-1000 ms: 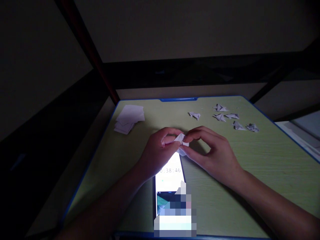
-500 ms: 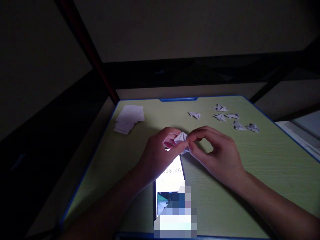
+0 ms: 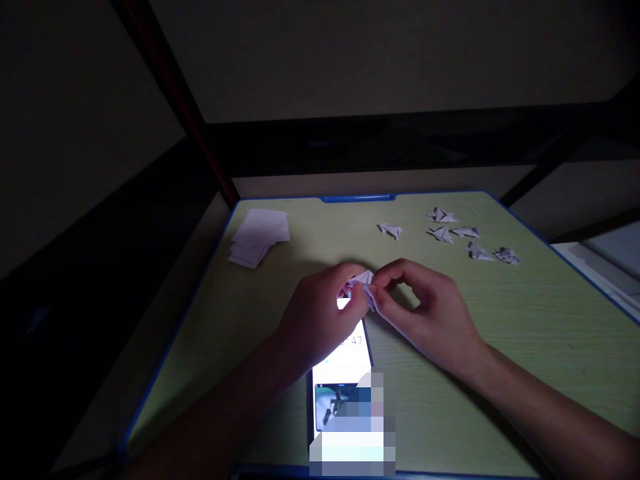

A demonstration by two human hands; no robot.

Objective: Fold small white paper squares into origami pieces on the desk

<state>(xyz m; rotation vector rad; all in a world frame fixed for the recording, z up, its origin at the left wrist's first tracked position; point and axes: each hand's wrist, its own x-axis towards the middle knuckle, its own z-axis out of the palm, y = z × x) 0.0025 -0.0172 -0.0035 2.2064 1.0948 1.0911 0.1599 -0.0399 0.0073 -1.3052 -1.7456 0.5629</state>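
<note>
Between my two hands is a small piece of folded white paper [image 3: 364, 279], held just above the table. My left hand [image 3: 323, 303] pinches it from the left, thumb in front and fingers curled behind. From the right, my right hand [image 3: 425, 297] grips its edge between thumb and index finger. Parts of the paper are hidden by the fingertips. Below my left hand lies a lit phone [image 3: 345, 373] showing a running timer; its lower part is blurred by pixel blocks.
A pile of white paper sheets [image 3: 261, 229] lies at the table's back left. One folded paper figure [image 3: 391, 231] sits behind my hands, and several more [image 3: 442, 234] lie at the back right. The light green table [image 3: 525, 347] has a blue rim.
My left thumb has drawn back and bent, and the paper's upper point has tilted down. Both hands still hold it. The phone's timer has advanced.
</note>
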